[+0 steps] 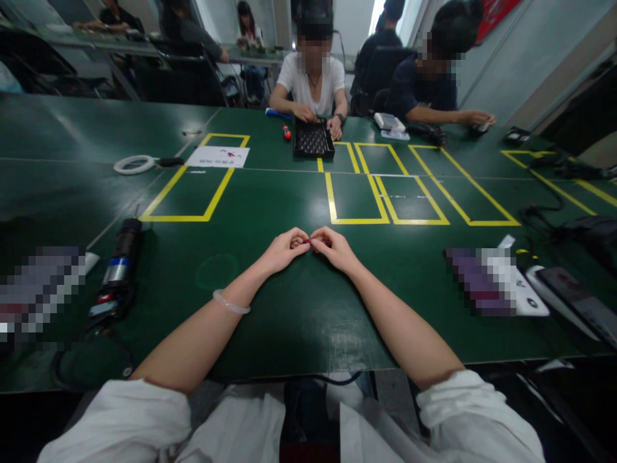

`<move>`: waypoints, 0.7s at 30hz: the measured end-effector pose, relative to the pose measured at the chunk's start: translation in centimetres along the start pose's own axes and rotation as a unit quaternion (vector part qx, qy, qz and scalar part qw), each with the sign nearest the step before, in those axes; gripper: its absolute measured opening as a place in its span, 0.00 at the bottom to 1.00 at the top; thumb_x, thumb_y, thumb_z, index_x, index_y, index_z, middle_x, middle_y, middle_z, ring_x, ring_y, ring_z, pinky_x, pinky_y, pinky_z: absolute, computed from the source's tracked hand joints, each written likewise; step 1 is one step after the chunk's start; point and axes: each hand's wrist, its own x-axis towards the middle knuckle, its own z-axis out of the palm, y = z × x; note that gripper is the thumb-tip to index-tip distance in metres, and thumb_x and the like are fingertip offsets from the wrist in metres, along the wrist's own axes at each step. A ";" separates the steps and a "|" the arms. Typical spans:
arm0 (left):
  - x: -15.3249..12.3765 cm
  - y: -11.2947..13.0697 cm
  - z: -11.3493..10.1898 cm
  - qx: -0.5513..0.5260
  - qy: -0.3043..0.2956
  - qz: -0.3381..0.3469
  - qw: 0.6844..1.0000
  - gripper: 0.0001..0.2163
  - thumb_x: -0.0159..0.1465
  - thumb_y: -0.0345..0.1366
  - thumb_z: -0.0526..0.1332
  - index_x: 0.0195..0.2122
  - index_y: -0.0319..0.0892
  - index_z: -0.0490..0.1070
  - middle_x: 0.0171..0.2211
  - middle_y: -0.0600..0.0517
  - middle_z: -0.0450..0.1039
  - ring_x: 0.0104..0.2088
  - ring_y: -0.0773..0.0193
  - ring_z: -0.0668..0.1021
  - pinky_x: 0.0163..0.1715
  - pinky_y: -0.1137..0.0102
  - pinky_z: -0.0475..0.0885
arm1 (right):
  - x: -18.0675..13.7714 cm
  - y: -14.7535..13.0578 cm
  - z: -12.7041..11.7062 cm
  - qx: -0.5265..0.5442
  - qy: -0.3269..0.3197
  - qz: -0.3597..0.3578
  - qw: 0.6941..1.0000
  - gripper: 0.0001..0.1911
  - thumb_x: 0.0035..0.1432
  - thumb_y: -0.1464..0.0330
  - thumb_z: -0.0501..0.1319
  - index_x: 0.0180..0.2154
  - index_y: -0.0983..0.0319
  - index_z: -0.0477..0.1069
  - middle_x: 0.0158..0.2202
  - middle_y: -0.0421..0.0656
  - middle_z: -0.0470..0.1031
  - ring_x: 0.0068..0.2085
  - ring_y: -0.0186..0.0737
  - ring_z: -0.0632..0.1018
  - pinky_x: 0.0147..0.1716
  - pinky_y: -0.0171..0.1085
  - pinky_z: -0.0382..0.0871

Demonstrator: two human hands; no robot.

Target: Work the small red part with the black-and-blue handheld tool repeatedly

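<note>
My left hand (pixel 288 248) and my right hand (pixel 335 247) meet fingertip to fingertip above the green table (pixel 289 328). Between them is a tiny red piece (pixel 307 241), too small to name. The left thumb and fingers are pinched at its left side. On the other side, the right thumb and forefinger are closed at its dark end. Most of the piece is hidden by my fingertips. A pale bangle (pixel 230 302) circles my left forearm.
Yellow tape outlines (pixel 359 222) mark the table ahead. An electric screwdriver (pixel 118 270) lies to the left, with a white ring (pixel 134 164) beyond it. Phones (pixel 573 299) lie to the right. Across the table, a person handles a black tray (pixel 313 139).
</note>
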 end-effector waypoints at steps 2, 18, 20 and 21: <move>0.0 0.0 0.0 -0.003 0.000 0.002 1.000 0.12 0.59 0.43 0.62 0.38 0.39 0.68 0.29 0.55 0.68 0.30 0.69 0.70 0.32 0.72 0.64 | 0.1 0.0 0.0 -0.001 -0.002 -0.003 1.000 0.12 0.59 0.59 0.60 0.37 0.61 0.69 0.28 0.38 0.71 0.29 0.33 0.71 0.31 0.34 0.65; 0.1 -0.5 -0.2 -0.015 0.015 0.015 1.000 0.12 0.58 0.40 0.63 0.40 0.39 0.69 0.35 0.51 0.72 0.35 0.66 0.75 0.39 0.69 0.69 | 0.2 0.3 -0.1 -0.029 0.017 -0.026 0.999 0.12 0.54 0.63 0.63 0.40 0.61 0.69 0.35 0.41 0.75 0.32 0.34 0.73 0.31 0.34 0.64; 0.1 -0.5 -0.2 -0.018 0.016 0.019 1.000 0.11 0.58 0.39 0.63 0.39 0.40 0.69 0.35 0.51 0.72 0.35 0.66 0.74 0.38 0.69 0.69 | 0.2 0.4 -0.1 -0.030 0.015 -0.025 0.999 0.11 0.54 0.63 0.63 0.39 0.61 0.69 0.33 0.41 0.75 0.32 0.34 0.73 0.31 0.34 0.64; 0.1 -0.5 -0.2 -0.019 0.017 0.020 0.999 0.11 0.58 0.39 0.63 0.39 0.40 0.68 0.35 0.51 0.72 0.35 0.67 0.74 0.38 0.70 0.69 | 0.1 0.4 -0.1 -0.031 0.012 -0.025 0.999 0.11 0.55 0.63 0.63 0.39 0.61 0.70 0.33 0.40 0.75 0.32 0.34 0.73 0.31 0.34 0.64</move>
